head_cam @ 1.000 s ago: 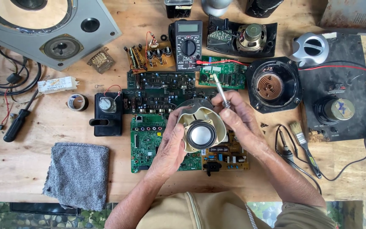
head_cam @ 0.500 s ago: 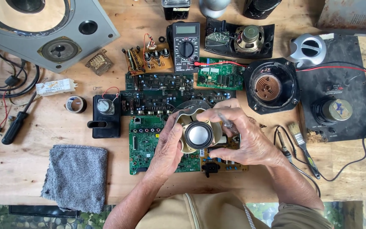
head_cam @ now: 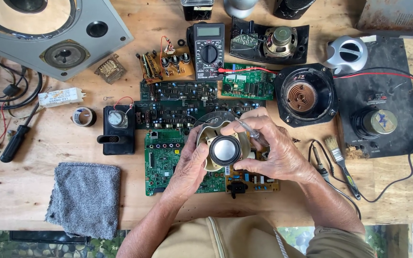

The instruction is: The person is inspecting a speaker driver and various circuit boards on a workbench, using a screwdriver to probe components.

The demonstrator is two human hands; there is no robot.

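A small speaker driver [head_cam: 224,149] with a cream metal frame and a silver magnet back is held between both hands over the circuit boards [head_cam: 164,157] in the middle of the wooden table [head_cam: 34,191]. My left hand [head_cam: 190,165] grips its left side. My right hand [head_cam: 269,150] wraps its right side and top, with a thin white stick-like tool [head_cam: 250,130] lying across the fingers. The driver's cone faces down and is hidden.
A digital multimeter [head_cam: 208,48] stands behind the boards. A grey cloth [head_cam: 86,198] lies front left, a black screwdriver [head_cam: 17,138] at the left, a paintbrush [head_cam: 339,160] and black speaker basket [head_cam: 306,94] at the right, a large grey speaker cabinet [head_cam: 48,33] back left.
My right hand lowered the white stick-like tool from upright and closed around the speaker driver's right side. The driver stayed over the boards, turning slightly in my hands.
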